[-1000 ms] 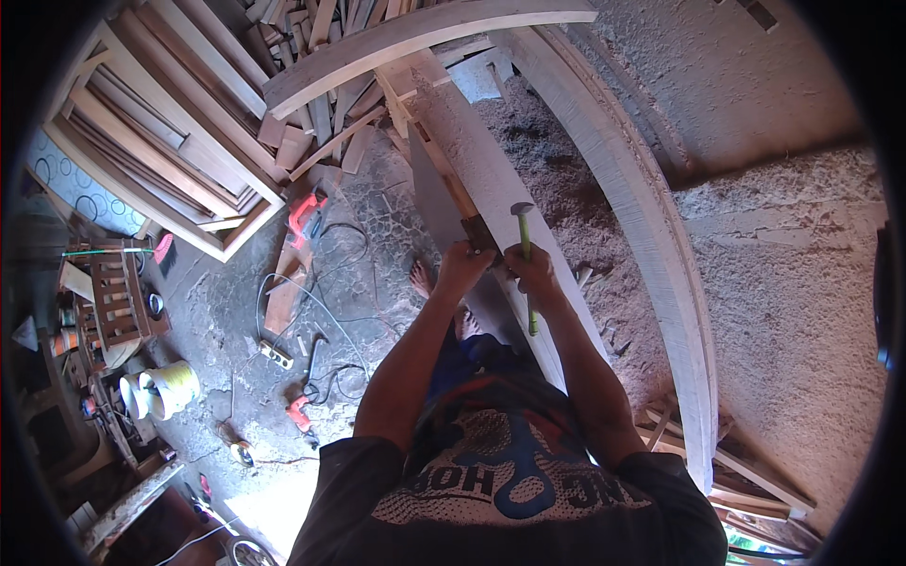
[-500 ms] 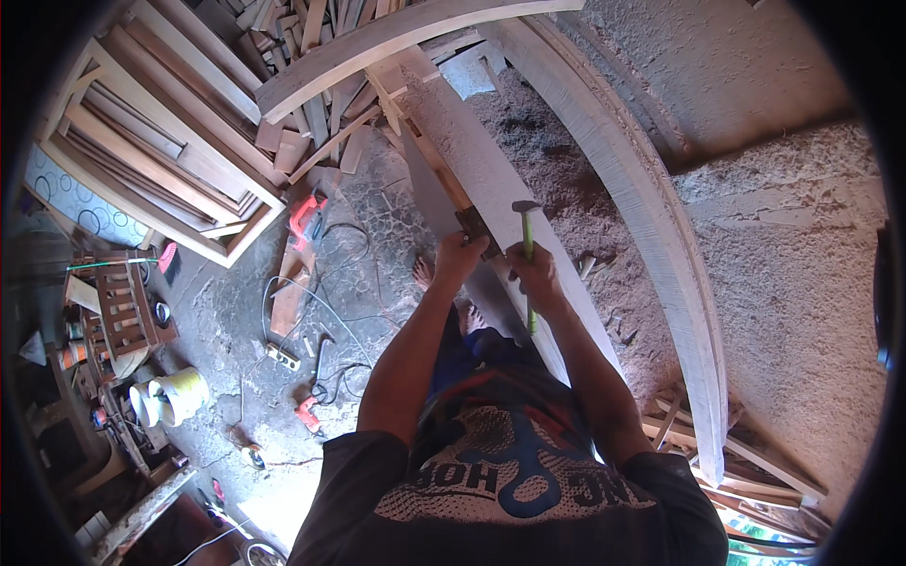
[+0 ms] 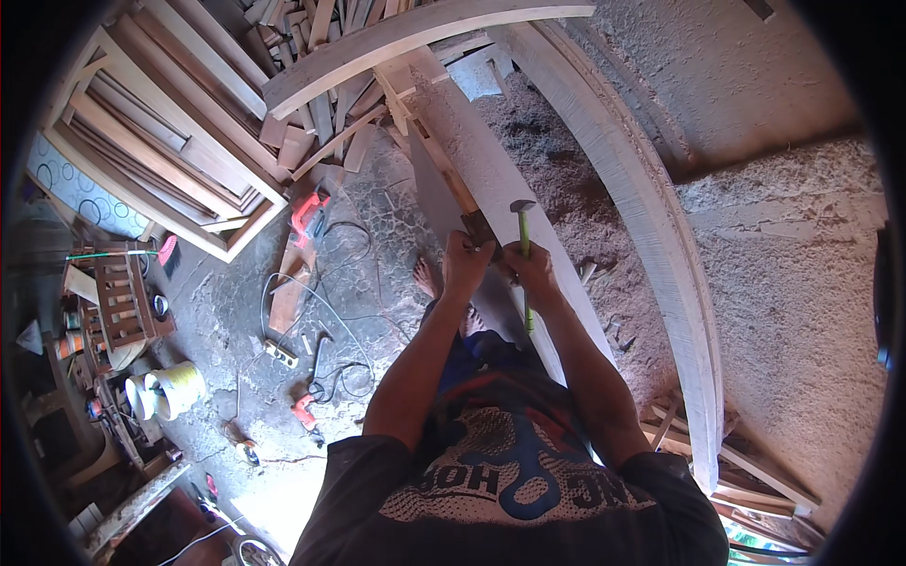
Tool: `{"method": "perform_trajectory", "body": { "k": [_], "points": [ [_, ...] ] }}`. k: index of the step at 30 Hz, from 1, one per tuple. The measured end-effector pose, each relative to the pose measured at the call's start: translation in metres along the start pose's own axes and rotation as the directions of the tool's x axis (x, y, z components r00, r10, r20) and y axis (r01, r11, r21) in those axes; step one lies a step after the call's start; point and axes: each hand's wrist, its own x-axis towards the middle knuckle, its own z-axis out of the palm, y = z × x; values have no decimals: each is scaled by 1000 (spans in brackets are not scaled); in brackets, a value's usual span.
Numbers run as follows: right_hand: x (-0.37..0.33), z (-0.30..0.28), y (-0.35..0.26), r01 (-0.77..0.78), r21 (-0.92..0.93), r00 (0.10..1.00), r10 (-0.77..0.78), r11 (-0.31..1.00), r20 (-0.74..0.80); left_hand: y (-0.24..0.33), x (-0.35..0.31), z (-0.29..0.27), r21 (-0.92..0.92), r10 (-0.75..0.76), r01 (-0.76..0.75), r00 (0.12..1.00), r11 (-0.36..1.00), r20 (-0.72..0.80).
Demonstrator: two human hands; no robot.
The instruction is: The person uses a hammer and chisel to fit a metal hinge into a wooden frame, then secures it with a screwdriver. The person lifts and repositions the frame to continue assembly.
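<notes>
A narrow wooden strip (image 3: 444,170) with slots cut in it runs along the left side of a long, dusty board (image 3: 472,132) in front of me. Over its near end is a small dark brown piece (image 3: 478,228), too dark to name. My left hand (image 3: 466,264) is closed on this piece's near left edge. Close beside it, my right hand (image 3: 534,274) grips a hammer (image 3: 525,226) by its green handle, the metal head pointing away from me. The right fingertips also reach toward the brown piece; whether they touch it is hidden.
A curved beam (image 3: 651,208) arcs along the right, and another curved piece (image 3: 406,36) crosses the far end. Left on the floor lie a red power tool (image 3: 307,215), cables, a power strip (image 3: 280,354) and white buckets (image 3: 175,391). Wood offcuts (image 3: 330,94) pile up behind.
The hammer has turned slightly more upright in my right hand and shifted a little left. More of the dark brown piece now shows beyond my left fingers.
</notes>
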Motion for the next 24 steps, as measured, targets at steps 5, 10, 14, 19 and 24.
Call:
{"method": "perform_trajectory", "body": {
  "k": [5, 10, 14, 19, 24],
  "points": [
    [-1, 1, 1, 24, -19, 1000, -23, 1000, 11, -2, -9, 9, -149, 144, -163, 981, 975, -132],
    [1, -2, 4, 46, -30, 999, -46, 998, 15, 2, -10, 8, -186, 181, -199, 978, 962, -107],
    [-2, 1, 0, 27, -42, 1000, -27, 999, -4, 4, -10, 6, -168, 155, -169, 983, 971, -94],
    [-4, 2, -2, 22, -53, 1000, -23, 998, -22, 2, -10, 7, -191, 169, -186, 981, 964, -100],
    [-1, 1, -2, -10, -30, 1000, 9, 1000, -22, 0, -8, 8, -212, 208, -229, 971, 950, -115]
  ]
}}
